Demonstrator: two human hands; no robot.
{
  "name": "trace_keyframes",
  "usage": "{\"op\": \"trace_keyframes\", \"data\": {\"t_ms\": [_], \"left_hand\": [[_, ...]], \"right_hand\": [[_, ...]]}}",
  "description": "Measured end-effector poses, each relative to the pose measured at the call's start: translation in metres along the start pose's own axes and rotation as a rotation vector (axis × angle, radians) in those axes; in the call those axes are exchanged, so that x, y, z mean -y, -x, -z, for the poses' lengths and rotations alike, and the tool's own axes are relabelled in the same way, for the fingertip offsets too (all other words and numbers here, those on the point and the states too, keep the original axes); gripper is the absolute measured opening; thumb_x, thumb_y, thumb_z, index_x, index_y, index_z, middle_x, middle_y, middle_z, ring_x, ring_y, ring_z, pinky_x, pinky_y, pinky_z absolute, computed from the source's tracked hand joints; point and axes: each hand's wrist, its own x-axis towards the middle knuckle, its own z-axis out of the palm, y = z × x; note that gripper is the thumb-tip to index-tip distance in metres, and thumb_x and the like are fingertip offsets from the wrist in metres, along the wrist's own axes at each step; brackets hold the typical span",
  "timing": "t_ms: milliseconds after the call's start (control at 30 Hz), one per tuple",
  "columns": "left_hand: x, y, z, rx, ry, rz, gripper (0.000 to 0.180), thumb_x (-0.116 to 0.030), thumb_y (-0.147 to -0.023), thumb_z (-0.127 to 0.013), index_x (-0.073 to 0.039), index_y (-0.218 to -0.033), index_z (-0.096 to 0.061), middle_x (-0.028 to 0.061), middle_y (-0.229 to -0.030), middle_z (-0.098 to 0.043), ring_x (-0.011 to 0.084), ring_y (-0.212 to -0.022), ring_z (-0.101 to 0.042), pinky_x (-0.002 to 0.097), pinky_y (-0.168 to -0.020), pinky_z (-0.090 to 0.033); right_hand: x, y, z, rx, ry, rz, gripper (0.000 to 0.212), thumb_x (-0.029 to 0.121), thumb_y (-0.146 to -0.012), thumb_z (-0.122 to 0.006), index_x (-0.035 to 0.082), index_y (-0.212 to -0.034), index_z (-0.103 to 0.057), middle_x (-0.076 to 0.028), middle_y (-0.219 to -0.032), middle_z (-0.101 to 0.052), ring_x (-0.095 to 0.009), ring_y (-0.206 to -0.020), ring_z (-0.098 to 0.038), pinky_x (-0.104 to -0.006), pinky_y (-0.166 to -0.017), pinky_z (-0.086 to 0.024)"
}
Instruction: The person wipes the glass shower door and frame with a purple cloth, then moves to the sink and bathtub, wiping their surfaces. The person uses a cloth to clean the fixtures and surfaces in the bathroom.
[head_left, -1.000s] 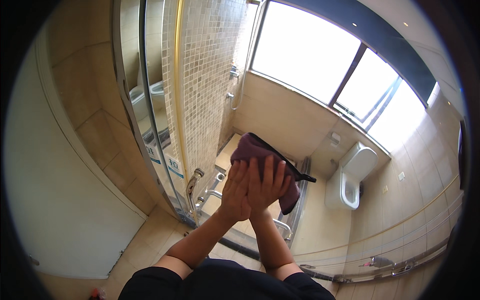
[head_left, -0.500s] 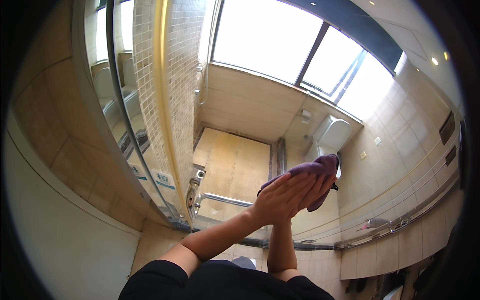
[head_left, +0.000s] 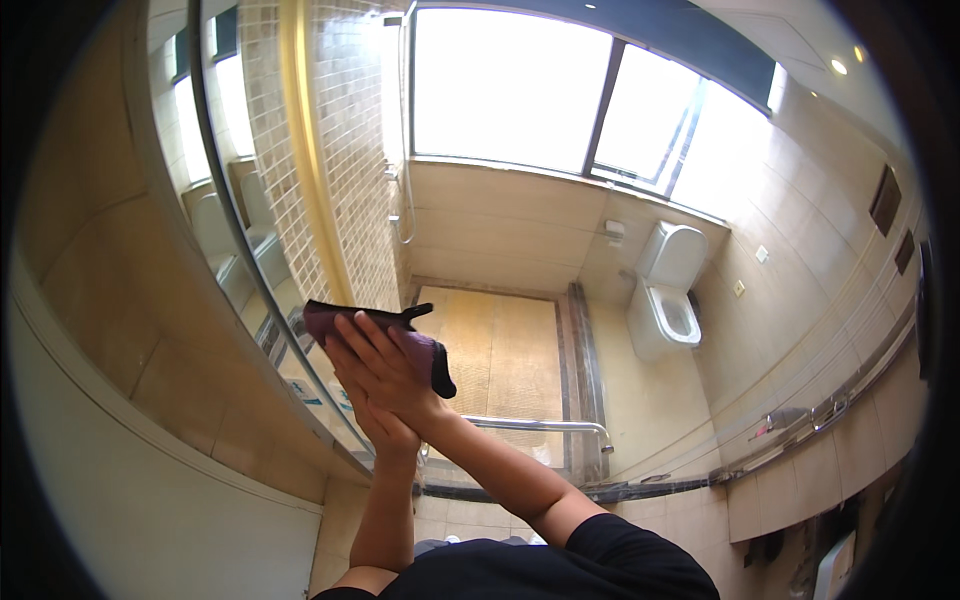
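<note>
A purple cloth (head_left: pixel 424 352) with black edging is bunched up in front of me, at the left of centre. Both my hands keep it pressed against what appears to be the clear glass panel of a shower screen. My right hand (head_left: pixel 405 388) lies across my left hand (head_left: pixel 372 418), with long, straight fingers over the cloth. Part of my left hand is hidden beneath the right. A black strip of the cloth sticks out past the fingers. Beyond the hands a chrome bar handle (head_left: pixel 535 425) runs across the glass.
At the left stand a metal-edged glass door (head_left: pixel 235 170) and a mosaic-tiled wall (head_left: pixel 365 130). A white toilet (head_left: pixel 670 315) with its lid raised stands at the right. A bright window (head_left: pixel 510 90) spans the far wall. Chrome fittings (head_left: pixel 830 410) line the right side.
My hands have swept left with the cloth, from right of centre to the left side. My view has shifted a little, and the toilet bowl is now uncovered.
</note>
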Motion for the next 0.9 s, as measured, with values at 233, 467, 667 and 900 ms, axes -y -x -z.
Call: {"op": "trace_keyframes", "data": {"t_ms": [233,467,667,900], "left_hand": [[-0.037,0.013,-0.056,0.117,-0.001,-0.166,0.085,-0.056,-0.101,-0.021,0.009,-0.154,-0.01,0.0225,-0.164,-0.015,0.0334,-0.153,-0.012,0.0421,-0.123,-0.009],[-0.113,0.03,-0.167,0.285,-0.127,-0.598,0.058,-0.027,-0.101,-0.034,0.013,-0.144,-0.034,0.0319,-0.153,-0.031,0.0448,-0.143,-0.031,0.0516,-0.117,-0.026],[-0.199,0.071,-0.25,0.544,-0.098,-0.951,0.05,-0.017,-0.1,-0.034,0.008,-0.143,-0.041,0.0246,-0.146,-0.046,0.0381,-0.132,-0.049,0.0495,-0.108,-0.039],[-0.205,0.06,-0.258,0.294,-0.651,-1.269,0.051,-0.018,-0.099,-0.038,0.001,-0.147,-0.04,0.018,-0.154,-0.039,0.0279,-0.134,-0.048,0.0384,-0.108,-0.041]], "right_hand": [[-0.058,0.015,0.065,-0.108,0.01,-0.116,0.038,0.035,-0.093,-0.059,0.025,-0.13,-0.065,-0.003,-0.151,-0.049,-0.023,-0.143,-0.039,-0.0421,-0.118,-0.019],[-0.166,0.07,0.161,-0.319,0.16,-0.477,0.041,0.036,-0.097,-0.057,0.019,-0.134,-0.061,-0.014,-0.15,-0.048,-0.035,-0.143,-0.039,-0.0504,-0.118,-0.022],[-0.226,0.148,0.229,-0.642,0.324,-0.637,0.043,0.033,-0.098,-0.054,0.016,-0.136,-0.059,-0.019,-0.15,-0.046,-0.04,-0.143,-0.036,-0.0532,-0.117,-0.023],[-0.238,0.131,0.239,-0.523,0.4,-0.591,0.044,0.032,-0.098,-0.051,0.015,-0.138,-0.057,-0.016,-0.152,-0.044,-0.039,-0.144,-0.035,-0.0554,-0.116,-0.023]]}}
